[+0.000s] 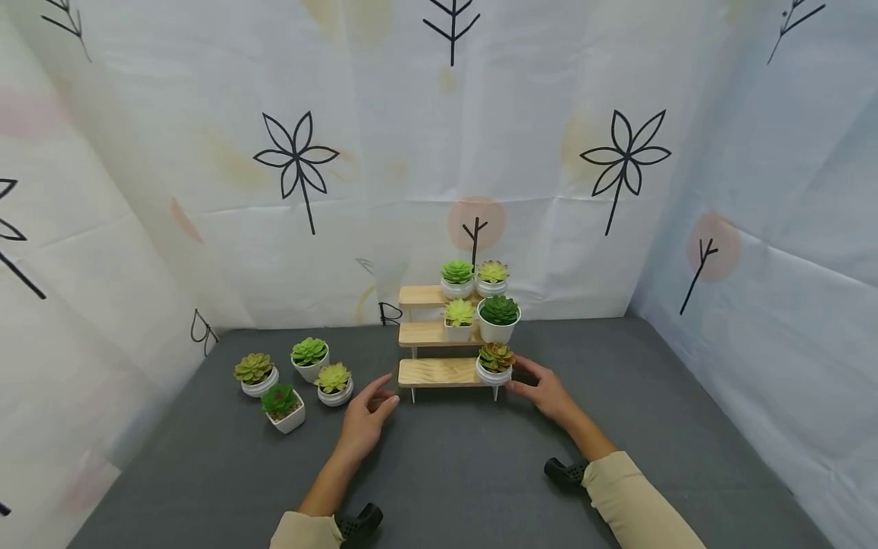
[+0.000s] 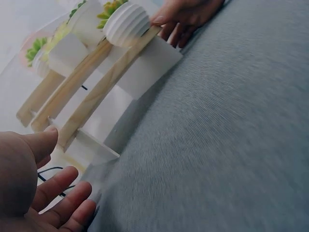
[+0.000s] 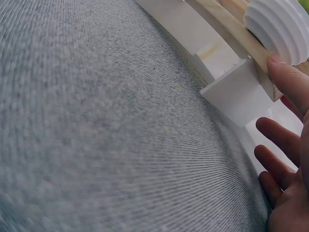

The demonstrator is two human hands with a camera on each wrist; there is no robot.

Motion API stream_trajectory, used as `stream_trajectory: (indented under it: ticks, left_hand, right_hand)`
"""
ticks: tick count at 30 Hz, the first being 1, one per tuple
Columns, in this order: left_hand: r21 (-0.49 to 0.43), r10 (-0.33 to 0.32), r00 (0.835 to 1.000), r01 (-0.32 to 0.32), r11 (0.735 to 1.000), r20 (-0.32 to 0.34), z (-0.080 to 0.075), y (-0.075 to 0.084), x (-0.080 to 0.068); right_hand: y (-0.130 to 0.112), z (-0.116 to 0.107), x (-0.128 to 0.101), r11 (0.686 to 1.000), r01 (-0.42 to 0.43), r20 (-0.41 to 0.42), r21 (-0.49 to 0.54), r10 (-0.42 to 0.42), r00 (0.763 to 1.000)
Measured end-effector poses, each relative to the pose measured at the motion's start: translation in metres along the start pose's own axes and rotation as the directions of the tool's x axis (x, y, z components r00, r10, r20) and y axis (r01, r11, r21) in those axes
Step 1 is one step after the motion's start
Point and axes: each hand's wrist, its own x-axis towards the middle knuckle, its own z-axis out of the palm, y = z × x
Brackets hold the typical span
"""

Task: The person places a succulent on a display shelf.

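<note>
A three-tier wooden stand (image 1: 439, 372) sits on the grey table. Its lowest shelf carries one ribbed white pot (image 1: 495, 364) with a reddish-green succulent at the right end. My right hand (image 1: 533, 385) lies open beside that pot. In the right wrist view its thumb (image 3: 286, 72) touches the shelf edge (image 3: 236, 31) just under the pot (image 3: 282, 24), with the other fingers spread and holding nothing. My left hand (image 1: 373, 404) hovers open by the left end of the lowest shelf. In the left wrist view its thumb (image 2: 41, 142) is close to the shelf end (image 2: 96, 96).
Two potted succulents (image 1: 499, 316) stand on the middle shelf and two more (image 1: 457, 277) on the top one. Several loose pots (image 1: 310, 358) are grouped on the table at the left. Patterned fabric walls (image 1: 754, 229) close in the back and both sides.
</note>
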Motion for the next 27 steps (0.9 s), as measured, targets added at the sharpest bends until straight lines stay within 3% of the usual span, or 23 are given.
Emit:
stream_trajectory:
  ticks: [8,12,16,21,27]
  left_hand:
    - [0.029,0.047,0.999,-0.047,0.998,0.023,-0.015,-0.001,-0.018]
    - [0.047,0.089,0.996,-0.089,0.995,0.003,-0.024,-0.001,-0.030]
    - [0.094,0.168,0.984,-0.161,0.982,-0.065,-0.034,0.000,-0.040]
    - [0.150,0.261,0.950,-0.237,0.960,-0.171,-0.050,-0.001,-0.051]
    - [0.171,0.231,0.922,-0.185,0.968,-0.310,-0.070,-0.003,-0.063]
  right_hand:
    - [0.001,0.002,0.002,1.000,-0.015,-0.011,0.003,0.016,1.000]
    - [0.002,0.003,0.001,1.000,-0.016,-0.016,0.012,0.017,1.000]
    - [0.003,0.003,0.002,1.000,-0.006,-0.013,0.016,0.007,1.000]
    - [0.002,0.003,0.002,0.999,-0.020,-0.005,0.027,0.020,1.000]
    - [0.002,0.003,0.003,0.999,-0.046,-0.011,0.010,0.046,0.999]
